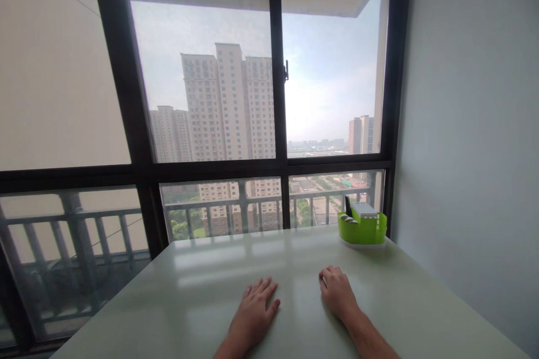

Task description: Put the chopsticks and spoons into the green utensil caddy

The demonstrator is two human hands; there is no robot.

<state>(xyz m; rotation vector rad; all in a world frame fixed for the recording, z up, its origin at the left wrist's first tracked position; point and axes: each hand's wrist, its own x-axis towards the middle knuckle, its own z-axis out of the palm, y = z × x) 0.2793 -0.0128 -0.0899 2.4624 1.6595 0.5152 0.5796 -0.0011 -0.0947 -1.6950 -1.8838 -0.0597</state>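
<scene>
Head view is showing the left hand [255,314] lying flat and the right hand [336,290] resting curled, both empty, on the desk [202,297], while a green desk organizer [362,229] is holding a white ribbed block [364,209].

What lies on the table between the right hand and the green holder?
Nothing: in the head view, only bare tabletop separates the right hand from the green holder.

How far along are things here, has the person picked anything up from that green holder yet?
Nothing looks started. Both hands lie on the table: the left hand flat with fingers spread, the right hand loosely curled, neither holding anything. The green holder stands apart by the window, still filled with its contents. All the handling is left.
</scene>
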